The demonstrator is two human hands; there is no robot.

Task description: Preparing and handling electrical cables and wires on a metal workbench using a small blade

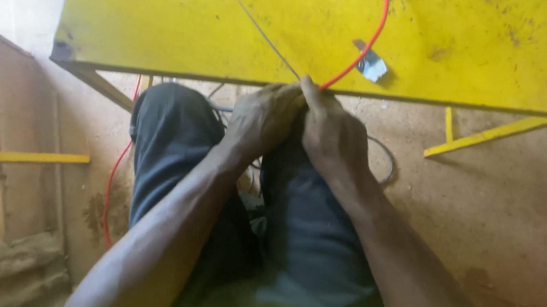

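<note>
Red wire [373, 31]: runs across yellow table [165, 7], pinched at the table's near edge by right hand [331, 133]. Grey wire [268, 41]: beside it, gripped by left hand [264, 116], fingers curled. Small metal piece [372, 66]: near red wire.

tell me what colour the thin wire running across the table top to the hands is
Red-orange, thin wire on the yellow metal table; the head view shows it.

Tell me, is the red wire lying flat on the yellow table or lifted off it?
Mostly flat: the red wire curves across the yellow table to its near edge, where the right hand and left hand pinch it.
</note>
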